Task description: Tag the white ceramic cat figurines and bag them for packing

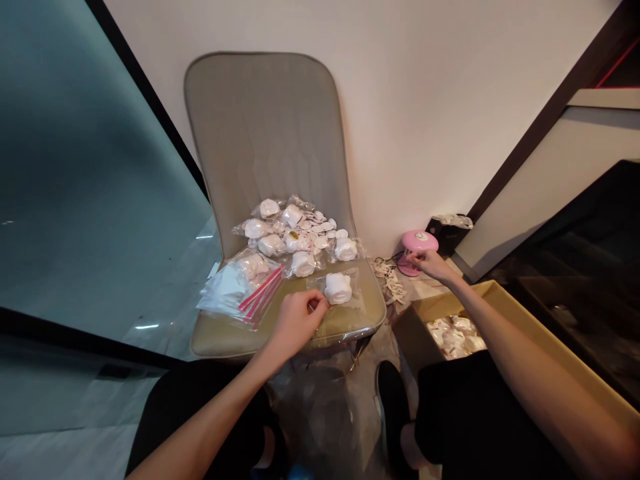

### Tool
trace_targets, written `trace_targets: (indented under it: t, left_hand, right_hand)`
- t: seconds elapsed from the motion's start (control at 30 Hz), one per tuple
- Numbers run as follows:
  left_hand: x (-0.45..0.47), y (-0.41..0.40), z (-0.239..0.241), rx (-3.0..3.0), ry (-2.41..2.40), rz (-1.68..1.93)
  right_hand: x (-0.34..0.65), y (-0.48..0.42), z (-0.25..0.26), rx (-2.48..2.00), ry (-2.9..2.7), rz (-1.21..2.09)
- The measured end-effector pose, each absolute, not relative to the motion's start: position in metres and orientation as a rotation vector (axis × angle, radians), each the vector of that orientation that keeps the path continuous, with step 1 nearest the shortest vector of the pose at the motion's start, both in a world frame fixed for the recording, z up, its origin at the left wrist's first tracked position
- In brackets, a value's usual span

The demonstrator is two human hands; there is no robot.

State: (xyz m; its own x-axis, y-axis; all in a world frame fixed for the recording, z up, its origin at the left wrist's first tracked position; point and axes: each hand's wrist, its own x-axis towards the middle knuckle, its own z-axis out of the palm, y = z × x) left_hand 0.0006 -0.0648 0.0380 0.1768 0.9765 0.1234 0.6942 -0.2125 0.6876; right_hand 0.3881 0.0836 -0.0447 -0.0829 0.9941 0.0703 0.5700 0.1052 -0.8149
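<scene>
My left hand (297, 320) is closed in a pinch on the edge of a clear plastic bag (350, 297) that lies on the chair seat with a white figure (339, 288) inside. My right hand (429, 262) reaches to the floor on the right, fingers curled, next to a pink round device (419, 243); what it holds, if anything, is hidden. A heap of bagged white figures (293, 235) lies further back on the seat. A stack of clear zip bags with red strips (240, 290) sits at the seat's left.
The beige chair (265, 127) stands against a white wall. A cardboard box (505, 300) with more white pieces is on the floor at the right. Small white pieces (390, 280) lie by the pink device. Dark stairs rise far right; a glass panel at left.
</scene>
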Motion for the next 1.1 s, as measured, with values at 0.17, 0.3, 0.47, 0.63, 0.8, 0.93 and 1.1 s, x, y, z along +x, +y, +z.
trace_targets:
  t: [0.17,0.3,0.47,0.63,0.8,0.93,1.1]
  left_hand:
    - [0.001,-0.065,0.041,1.963,1.577,0.767]
    - [0.001,-0.066,0.042,1.97,1.581,0.761]
    - [0.001,-0.065,0.04,1.972,1.574,0.769]
    - [0.001,-0.065,0.04,1.988,1.567,0.778]
    - [0.002,-0.065,0.039,1.974,1.556,0.766]
    - [0.002,-0.066,0.04,1.978,1.559,0.756]
    - [0.001,-0.065,0.039,1.974,1.565,0.769]
  right_hand:
    - [0.388,0.083,-0.044,-1.557,-1.737,0.801]
    - [0.387,0.082,-0.044,-1.513,-1.752,0.853]
    - [0.387,0.082,-0.045,-1.545,-1.728,0.908]
    - [0.389,0.083,-0.048,-1.609,-1.755,0.923]
    - [0.391,0.084,-0.055,-1.761,-1.8,0.88]
    - [0.387,0.084,-0.057,-1.881,-1.815,0.846]
    - [0.372,0.072,-0.048,-1.774,-1.49,1.412]
